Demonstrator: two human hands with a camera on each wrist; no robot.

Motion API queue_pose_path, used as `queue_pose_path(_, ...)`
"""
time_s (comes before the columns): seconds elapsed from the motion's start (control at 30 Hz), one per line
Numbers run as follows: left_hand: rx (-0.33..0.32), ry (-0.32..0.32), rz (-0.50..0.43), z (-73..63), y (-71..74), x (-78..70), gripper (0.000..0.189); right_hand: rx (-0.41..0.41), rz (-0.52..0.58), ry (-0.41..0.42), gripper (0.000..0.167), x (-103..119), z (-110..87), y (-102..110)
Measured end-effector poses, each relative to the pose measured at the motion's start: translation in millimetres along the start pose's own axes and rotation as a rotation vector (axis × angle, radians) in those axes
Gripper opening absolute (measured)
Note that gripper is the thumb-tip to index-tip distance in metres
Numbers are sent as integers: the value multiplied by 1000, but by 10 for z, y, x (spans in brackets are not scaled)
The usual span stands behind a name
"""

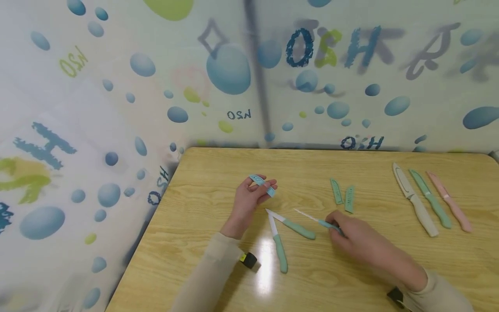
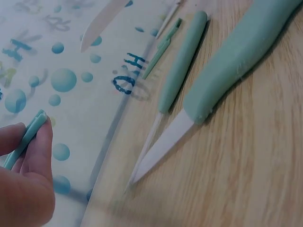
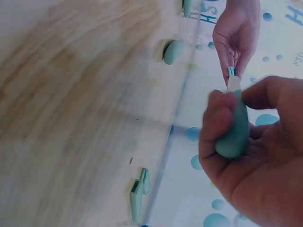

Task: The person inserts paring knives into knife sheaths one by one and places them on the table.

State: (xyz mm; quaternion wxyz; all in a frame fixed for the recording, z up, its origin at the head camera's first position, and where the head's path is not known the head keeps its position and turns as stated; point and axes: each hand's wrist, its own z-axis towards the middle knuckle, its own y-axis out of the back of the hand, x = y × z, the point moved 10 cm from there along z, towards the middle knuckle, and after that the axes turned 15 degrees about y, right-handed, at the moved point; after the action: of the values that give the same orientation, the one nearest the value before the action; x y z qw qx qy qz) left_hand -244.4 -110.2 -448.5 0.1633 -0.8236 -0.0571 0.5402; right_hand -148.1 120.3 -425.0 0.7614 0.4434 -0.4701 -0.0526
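High head view, forward-down; close, low wrist views; table (image 1: 304, 169) and backdrop (image 1: 288, 97) in all three.

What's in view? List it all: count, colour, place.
Table: 1, tan, in front.
Centre knives: 2, green handles, table centre.
Knife row: 3, cream, green, pink, table right.
Loose covers: 2, green, left of the knife row.
Held knife: 1, light blue handle, right of the centre knives.
Held cover: 1, light blue, beyond the centre knives.
Backdrop: 1, pale with coloured spots, behind and left.
Wrist devices: 2, black, one per wrist.
Sleeves: 2, beige, one per arm.
Left hand: 1, bare, gripping held cover.
Right hand: 1, bare, gripping held knife.
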Motion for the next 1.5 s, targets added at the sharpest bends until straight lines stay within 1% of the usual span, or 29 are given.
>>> queue_pose_path(0.1, 11, 7, -7, 6, -41, 28, 40, -30, 3, -10, 18, -4, -19, 30)
queue_pose_path(0.27, 22, 4, -10, 5, -118, 54, 34, -52, 26, -62, 22, -48, -48, 43)
queue_pose_path(0.33, 29, 8, -7, 5, -154, 73, 35, -59, 22, -66, 23, -58, -52, 45)
queue_pose_path(0.47, 50, 23, -14, 5, -214, 117, 40, -105, -5, -39, 22, -40, -58, 65)
queue_pose_path(0.57, 59, 23, -24, 5, -244, 136, 41, -135, -11, -25, 21, -28, -65, 76)
queue_pose_path(0.73, 69, 19, -40, 1, -298, 167, 37, -167, -30, -18, 17, -23, -78, 86)
queue_pose_path(1.0, 88, 25, -32, -2, -406, 250, 26, -176, -27, -33, 16, -45, -74, 50)
queue_pose_path(1.2, 111, 33, -39, -7, -470, 296, 32, -182, -12, -39, 17, -48, -72, 34)
queue_pose_path(1.4, 127, 39, -39, -14, -518, 327, 27, -195, -15, -31, 17, -37, -59, 45)
queue_pose_path(1.5, 131, 32, -29, -22, -534, 329, 29, -190, -13, -35, 18, -48, -64, 31)
